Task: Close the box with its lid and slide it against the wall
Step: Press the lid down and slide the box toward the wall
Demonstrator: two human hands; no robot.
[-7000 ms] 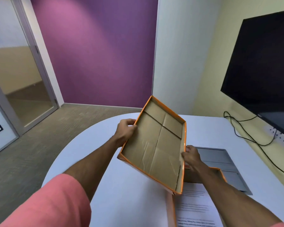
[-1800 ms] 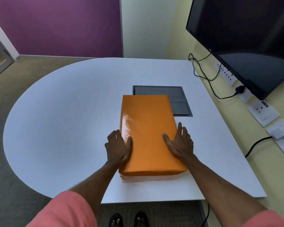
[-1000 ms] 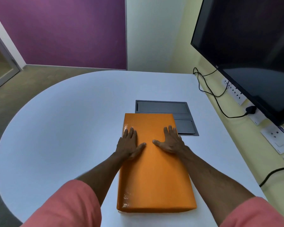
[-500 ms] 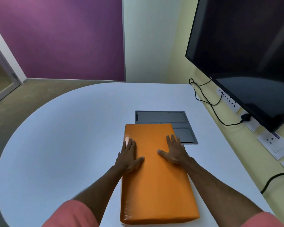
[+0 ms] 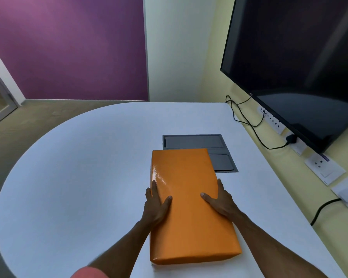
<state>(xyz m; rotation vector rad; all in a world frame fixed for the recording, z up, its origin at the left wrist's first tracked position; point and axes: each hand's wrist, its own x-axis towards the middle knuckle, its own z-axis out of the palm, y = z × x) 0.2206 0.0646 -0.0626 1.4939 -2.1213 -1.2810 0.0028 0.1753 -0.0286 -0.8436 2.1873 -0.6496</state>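
The orange box lies lengthwise on the white table with its glossy lid fully seated on it. My left hand clasps the left long side, fingers down the edge and thumb on top of the lid. My right hand clasps the right long side the same way. The box's far end overlaps a grey panel set in the tabletop. The yellow wall runs along the table's right edge, a hand's width or more from the box.
A large black screen hangs on the yellow wall. Below it are wall sockets and black cables that drop to the table's edge. A purple wall and a carpeted floor lie beyond the table's rounded left side.
Both hands have slid outward from flat on the lid to the box's long sides. Earlier the lid was held tilted in the air; it now sits on the box.
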